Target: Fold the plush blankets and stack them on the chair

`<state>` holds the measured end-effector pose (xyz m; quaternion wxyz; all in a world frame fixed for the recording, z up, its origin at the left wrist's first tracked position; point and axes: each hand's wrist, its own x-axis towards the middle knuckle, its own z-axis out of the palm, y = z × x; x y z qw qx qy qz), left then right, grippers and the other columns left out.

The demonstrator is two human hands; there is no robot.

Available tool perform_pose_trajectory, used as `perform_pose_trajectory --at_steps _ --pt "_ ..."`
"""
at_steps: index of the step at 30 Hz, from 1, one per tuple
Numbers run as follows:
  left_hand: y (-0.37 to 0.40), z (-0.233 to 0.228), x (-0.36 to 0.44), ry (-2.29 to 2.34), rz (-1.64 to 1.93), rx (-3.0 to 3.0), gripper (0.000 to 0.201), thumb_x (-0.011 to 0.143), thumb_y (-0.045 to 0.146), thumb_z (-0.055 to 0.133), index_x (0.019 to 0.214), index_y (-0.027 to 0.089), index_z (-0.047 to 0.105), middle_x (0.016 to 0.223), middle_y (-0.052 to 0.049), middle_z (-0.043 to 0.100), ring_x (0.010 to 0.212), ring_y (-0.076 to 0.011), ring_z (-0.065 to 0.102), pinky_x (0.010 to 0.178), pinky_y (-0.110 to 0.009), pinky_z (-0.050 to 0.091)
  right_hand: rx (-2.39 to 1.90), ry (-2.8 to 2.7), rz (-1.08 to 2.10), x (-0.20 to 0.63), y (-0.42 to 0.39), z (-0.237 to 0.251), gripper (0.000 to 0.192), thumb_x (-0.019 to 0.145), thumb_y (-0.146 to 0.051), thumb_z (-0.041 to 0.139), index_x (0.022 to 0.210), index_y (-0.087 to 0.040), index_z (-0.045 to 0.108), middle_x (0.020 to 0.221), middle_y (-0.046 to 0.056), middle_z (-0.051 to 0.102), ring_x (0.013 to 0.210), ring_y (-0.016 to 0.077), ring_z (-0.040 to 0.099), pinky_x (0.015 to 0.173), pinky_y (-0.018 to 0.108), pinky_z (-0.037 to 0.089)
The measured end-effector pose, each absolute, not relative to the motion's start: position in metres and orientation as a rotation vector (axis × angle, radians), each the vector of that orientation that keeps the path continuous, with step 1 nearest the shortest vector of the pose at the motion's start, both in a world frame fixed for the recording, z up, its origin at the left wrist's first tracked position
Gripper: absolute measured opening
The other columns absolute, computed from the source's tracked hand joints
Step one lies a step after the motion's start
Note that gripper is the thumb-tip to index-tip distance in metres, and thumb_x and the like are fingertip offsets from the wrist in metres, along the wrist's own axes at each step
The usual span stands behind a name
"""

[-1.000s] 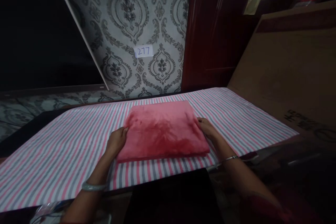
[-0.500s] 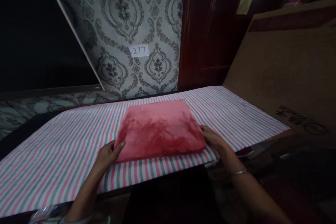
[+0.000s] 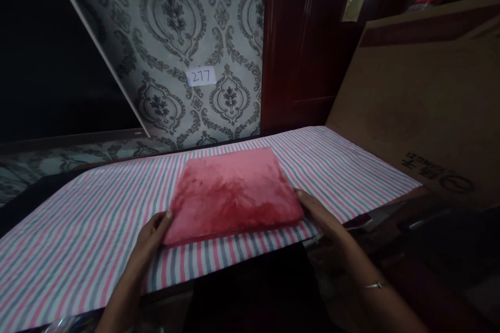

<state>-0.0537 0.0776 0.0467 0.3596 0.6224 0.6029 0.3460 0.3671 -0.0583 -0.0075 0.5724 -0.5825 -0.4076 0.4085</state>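
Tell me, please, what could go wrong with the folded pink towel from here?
The folded fluffy pink towel lies close to the near edge of the pink, grey and white striped cloth; pulled nearer, it might slip off. The left hand and right hand only touch its near corners, so the layers could splay if lifted. Dragging it might also rumple the striped cloth.

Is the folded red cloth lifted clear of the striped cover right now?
No. The folded red cloth lies flat on the striped cover, with the left hand and right hand at its near corners.
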Motion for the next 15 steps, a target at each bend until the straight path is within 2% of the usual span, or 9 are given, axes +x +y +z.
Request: perform_pose_trajectory --at_steps 3,6,9,15 --pt "0.084 0.052 -0.051 1.502 0.856 1.440 0.061 0.074 0.064 0.069 0.110 0.015 0.070 0.114 -0.014 0.074 0.112 -0.0313 0.067 0.099 -0.037 0.053 -1.499 -0.940 0.819 0.362 -0.055 -0.006 0.072 0.074 -0.075 0.066 0.127 -0.026 0.067 0.141 0.009 0.061 0.136 0.0323 0.049 0.117 0.050 0.034" --pt "0.090 0.055 -0.047 1.496 0.834 1.282 0.060 0.081 0.050 0.070 0.127 0.013 0.062 0.124 -0.017 0.069 0.113 -0.0293 0.068 0.098 -0.037 0.055 -1.534 -0.979 0.802 0.354 -0.048 -0.004 0.074 0.077 -0.074 0.064 0.133 -0.026 0.064 0.142 0.009 0.060 0.138 0.0326 0.047 0.120 0.051 0.029" --pt "0.095 0.056 -0.044 1.488 0.824 1.213 0.069 0.082 0.046 0.074 0.140 0.015 0.052 0.129 -0.019 0.066 0.110 -0.0284 0.070 0.095 -0.038 0.057 -1.515 -1.034 0.742 0.347 -0.042 -0.002 0.072 0.078 -0.072 0.063 0.135 -0.028 0.062 0.140 0.007 0.062 0.136 0.0324 0.050 0.120 0.051 0.029" --pt "0.105 0.058 -0.037 1.463 0.863 1.129 0.074 0.076 0.043 0.081 0.140 0.017 0.053 0.127 -0.019 0.067 0.104 -0.0290 0.072 0.087 -0.037 0.060 -1.439 -0.960 0.812 0.343 -0.035 -0.005 0.066 0.078 -0.067 0.067 0.128 -0.026 0.064 0.133 0.008 0.066 0.128 0.0327 0.057 0.115 0.053 0.037"
